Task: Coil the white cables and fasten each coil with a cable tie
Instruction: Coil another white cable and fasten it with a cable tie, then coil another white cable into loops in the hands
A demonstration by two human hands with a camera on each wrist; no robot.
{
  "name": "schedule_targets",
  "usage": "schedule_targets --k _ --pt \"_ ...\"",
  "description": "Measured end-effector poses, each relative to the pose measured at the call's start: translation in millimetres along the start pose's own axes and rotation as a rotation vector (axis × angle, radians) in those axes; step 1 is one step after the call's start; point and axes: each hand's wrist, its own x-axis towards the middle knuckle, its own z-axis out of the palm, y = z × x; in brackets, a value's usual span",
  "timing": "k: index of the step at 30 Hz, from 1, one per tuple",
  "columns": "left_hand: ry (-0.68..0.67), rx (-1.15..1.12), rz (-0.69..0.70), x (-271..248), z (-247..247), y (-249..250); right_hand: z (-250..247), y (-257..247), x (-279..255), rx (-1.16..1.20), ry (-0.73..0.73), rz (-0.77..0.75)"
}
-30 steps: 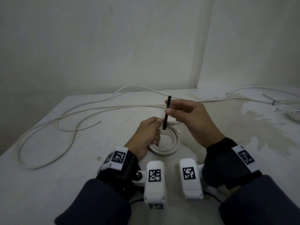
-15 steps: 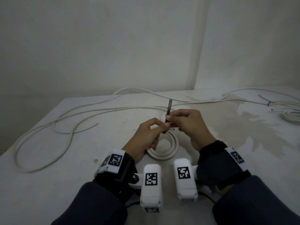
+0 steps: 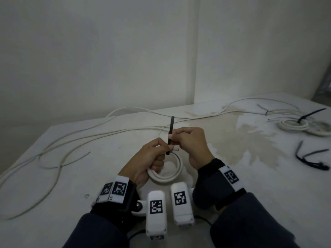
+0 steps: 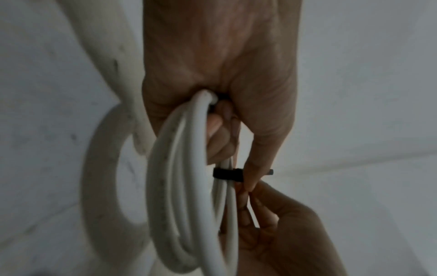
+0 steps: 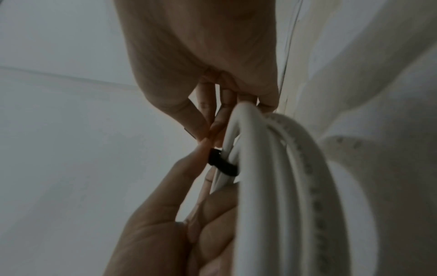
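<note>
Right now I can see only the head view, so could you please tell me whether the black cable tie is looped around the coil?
Observer: Yes. The left wrist view shows the cable tie banded across the strands of the coil.
Operator: Thank you. How does the left hand hold the coil?
Observer: The left hand has its fingers curled through the coil, thumb tip against the tie.
Operator: And the right hand?
Observer: In the right wrist view, the right hand pinches thumb and forefinger together right beside the band.
</note>
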Motion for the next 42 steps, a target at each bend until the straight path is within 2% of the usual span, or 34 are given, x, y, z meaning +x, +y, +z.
schedule_targets --k 6,12,14,18,21,26,27,30,32,35,37,39,42 --pt "-0.058 0.177 0.063 23 33 25 -43 -22 10 0.080 0.001 0.101" --pt "-0.176 -0.040 -0.012 63 89 35 -93 -45 33 0.010 0.077 0.146" --pt "-0.178 -0.077 -0.011 76 108 34 -112 -52 39 -0.051 0.064 0.160" --pt "-0.169 -0.237 -0.055 99 137 28 -151 -58 44 -0.316 -0.004 0.244" --pt "-0.186 -0.216 -0.061 116 160 25 -176 -53 46 -0.367 -0.006 0.254" --pt "-0.199 0.086 0.014 144 190 21 -209 -42 64 -0.466 0.215 0.229" --pt "-0.158 0.184 0.048 155 191 19 -218 -40 70 -0.492 0.295 0.222" --pt "0.078 0.585 0.168 184 176 19 -250 -32 91 -0.550 0.549 0.183" --pt "0.183 0.797 0.115 198 160 20 -271 -26 103 -0.585 0.656 0.171" --pt "0.247 1.053 -0.062 207 141 19 -286 -21 113 -0.620 0.667 0.193" --pt "0.264 1.177 -0.115 208 134 15 -288 -18 114 -0.710 0.627 0.226" --pt "0.295 1.247 -0.096 209 131 14 -287 -15 113 -0.807 0.573 0.257" --pt "0.312 1.234 -0.056 214 126 13 -288 -7 117 -0.856 0.600 0.260"
